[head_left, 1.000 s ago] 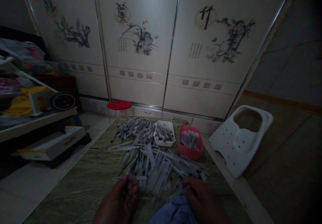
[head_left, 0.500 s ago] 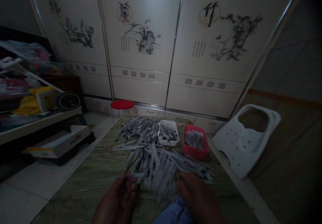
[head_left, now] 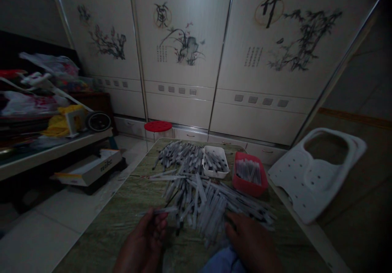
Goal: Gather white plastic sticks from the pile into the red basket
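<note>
My left hand pinches a thin translucent pen, held level over the near left part of the wood-patterned table. Against the near right side of a heap of clear, sleeve-like pen parts is my right hand. Its fingers are curled, and what lies between them is hidden and dim. Dark-tipped pens are piled at the far left of the table. A white basket holds more dark-tipped pens, and a red box beside it holds pale clear pieces.
Blue cloth shows at the near edge between my hands. A white folded plastic chair stands right of the table. Beyond the far edge is a red stool. A loaded shelf and an open carton are at left.
The view has swung a little left, so everything appears further right. My left hand still holds the pen, and my right hand stays by the heap.
</note>
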Action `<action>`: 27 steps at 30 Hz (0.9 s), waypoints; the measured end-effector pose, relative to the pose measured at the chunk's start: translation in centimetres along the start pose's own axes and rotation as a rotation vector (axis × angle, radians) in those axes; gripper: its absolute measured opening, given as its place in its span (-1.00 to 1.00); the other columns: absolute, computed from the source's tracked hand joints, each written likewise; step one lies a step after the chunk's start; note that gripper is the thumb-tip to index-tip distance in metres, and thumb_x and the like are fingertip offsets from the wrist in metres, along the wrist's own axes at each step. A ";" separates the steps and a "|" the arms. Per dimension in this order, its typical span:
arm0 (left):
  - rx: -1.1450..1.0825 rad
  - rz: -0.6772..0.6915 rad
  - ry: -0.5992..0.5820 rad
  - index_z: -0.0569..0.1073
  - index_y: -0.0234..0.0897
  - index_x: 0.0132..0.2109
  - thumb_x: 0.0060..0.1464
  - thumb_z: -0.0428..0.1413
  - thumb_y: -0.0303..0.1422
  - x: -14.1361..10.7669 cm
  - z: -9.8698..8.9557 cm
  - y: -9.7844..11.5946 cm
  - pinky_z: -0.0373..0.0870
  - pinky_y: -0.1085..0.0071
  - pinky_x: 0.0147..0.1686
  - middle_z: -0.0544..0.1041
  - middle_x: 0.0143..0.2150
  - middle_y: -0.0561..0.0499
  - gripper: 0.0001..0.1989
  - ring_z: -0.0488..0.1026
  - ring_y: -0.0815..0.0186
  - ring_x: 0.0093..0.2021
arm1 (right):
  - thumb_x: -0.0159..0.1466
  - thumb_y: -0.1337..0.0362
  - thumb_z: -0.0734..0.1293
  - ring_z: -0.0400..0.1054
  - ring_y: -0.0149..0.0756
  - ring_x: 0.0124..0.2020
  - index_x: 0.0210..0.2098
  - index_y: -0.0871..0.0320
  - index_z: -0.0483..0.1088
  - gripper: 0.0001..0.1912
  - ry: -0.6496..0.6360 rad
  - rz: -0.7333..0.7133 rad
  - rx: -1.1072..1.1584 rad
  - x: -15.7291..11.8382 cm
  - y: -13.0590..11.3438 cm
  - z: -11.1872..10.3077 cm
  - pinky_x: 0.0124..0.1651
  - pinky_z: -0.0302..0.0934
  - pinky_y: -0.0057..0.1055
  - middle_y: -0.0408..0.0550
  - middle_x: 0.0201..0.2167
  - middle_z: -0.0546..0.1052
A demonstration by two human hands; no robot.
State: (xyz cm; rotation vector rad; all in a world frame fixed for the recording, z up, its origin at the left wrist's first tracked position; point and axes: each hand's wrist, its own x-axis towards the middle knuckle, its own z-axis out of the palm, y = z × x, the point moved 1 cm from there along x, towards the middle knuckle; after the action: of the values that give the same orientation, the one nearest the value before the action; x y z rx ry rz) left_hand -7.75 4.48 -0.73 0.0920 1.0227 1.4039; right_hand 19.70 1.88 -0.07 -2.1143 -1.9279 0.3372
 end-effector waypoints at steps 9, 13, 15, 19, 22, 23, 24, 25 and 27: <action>0.008 0.016 -0.040 0.49 -0.38 -0.23 0.33 0.06 -0.54 0.3 -0.4 0.1 0.56 0.52 -0.47 0.60 -0.37 -0.06 -0.86 0.57 0.40 -0.47 | 0.25 0.30 0.30 0.53 -0.11 -0.17 -0.17 0.02 0.53 -0.80 0.012 -0.011 0.190 0.2 -0.1 -0.2 -0.16 0.21 -0.32 -0.03 -0.17 0.65; 0.011 0.006 -0.059 0.49 -0.38 -0.25 0.34 0.04 -0.53 0.0 -0.2 0.2 0.55 0.52 -0.48 0.59 -0.39 -0.05 -0.82 0.56 0.40 -0.47 | 0.21 0.31 0.28 0.43 -0.20 -0.33 -0.32 0.03 0.43 -0.91 0.022 -0.025 0.331 0.1 -0.2 -0.3 -0.30 0.12 -0.37 -0.15 -0.38 0.54; 0.015 0.001 -0.052 0.49 -0.38 -0.24 0.34 0.04 -0.53 0.0 -0.3 0.1 0.56 0.52 -0.47 0.59 -0.38 -0.06 -0.82 0.57 0.39 -0.47 | 0.21 0.30 0.28 0.40 -0.22 -0.35 -0.35 0.03 0.42 -0.92 0.023 -0.031 0.394 0.2 0.0 -0.3 -0.31 0.12 -0.38 -0.19 -0.43 0.48; 0.022 0.006 -0.054 0.50 -0.38 -0.24 0.33 0.06 -0.52 0.1 -0.5 0.0 0.56 0.53 -0.47 0.59 -0.38 -0.05 -0.85 0.56 0.41 -0.48 | 0.19 0.28 0.27 0.37 -0.23 -0.37 -0.37 0.06 0.42 -0.92 0.040 -0.020 0.541 0.6 0.7 -0.2 -0.31 0.15 -0.37 -0.20 -0.45 0.45; 0.023 -0.002 -0.061 0.50 -0.39 -0.24 0.32 0.06 -0.52 0.0 -0.3 0.0 0.56 0.52 -0.47 0.59 -0.38 -0.05 -0.84 0.56 0.40 -0.47 | 0.19 0.27 0.28 0.36 -0.25 -0.41 -0.39 0.06 0.38 -0.95 0.039 0.014 0.657 0.8 1.0 -0.3 -0.35 0.17 -0.37 -0.21 -0.49 0.45; 0.020 -0.004 -0.055 0.50 -0.39 -0.24 0.32 0.06 -0.53 0.0 -0.2 -0.1 0.56 0.53 -0.46 0.59 -0.38 -0.05 -0.85 0.56 0.40 -0.47 | 0.20 0.26 0.27 0.37 -0.26 -0.43 -0.38 0.06 0.36 -0.95 0.034 0.032 0.697 0.7 1.0 -0.3 -0.36 0.17 -0.37 -0.22 -0.50 0.45; 0.017 -0.005 -0.047 0.50 -0.39 -0.24 0.32 0.06 -0.54 0.0 -0.1 0.0 0.56 0.53 -0.47 0.59 -0.38 -0.05 -0.85 0.56 0.40 -0.47 | 0.22 0.25 0.26 0.39 -0.27 -0.45 -0.37 0.06 0.35 -0.94 0.029 0.053 0.735 0.7 0.9 -0.4 -0.38 0.18 -0.38 -0.23 -0.51 0.46; 0.012 -0.007 -0.045 0.49 -0.39 -0.24 0.32 0.06 -0.54 -0.1 0.0 0.0 0.56 0.53 -0.47 0.59 -0.38 -0.05 -0.85 0.56 0.40 -0.48 | 0.25 0.24 0.25 0.40 -0.27 -0.46 -0.35 0.06 0.34 -0.93 0.023 0.075 0.771 0.6 0.9 -0.4 -0.39 0.19 -0.38 -0.24 -0.52 0.46; -0.002 -0.013 -0.054 0.48 -0.39 -0.24 0.32 0.05 -0.55 -0.1 0.1 0.0 0.56 0.52 -0.48 0.59 -0.39 -0.05 -0.84 0.56 0.40 -0.48 | 0.29 0.23 0.23 0.40 -0.28 -0.49 -0.33 0.06 0.32 -0.92 0.015 0.114 0.834 0.4 0.6 -0.6 -0.41 0.18 -0.39 -0.26 -0.55 0.46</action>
State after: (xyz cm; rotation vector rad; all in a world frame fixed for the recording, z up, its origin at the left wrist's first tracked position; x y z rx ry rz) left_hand -7.65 4.42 -0.62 0.1209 0.9759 1.3831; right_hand 20.53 2.21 0.27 -1.6335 -1.3020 0.9475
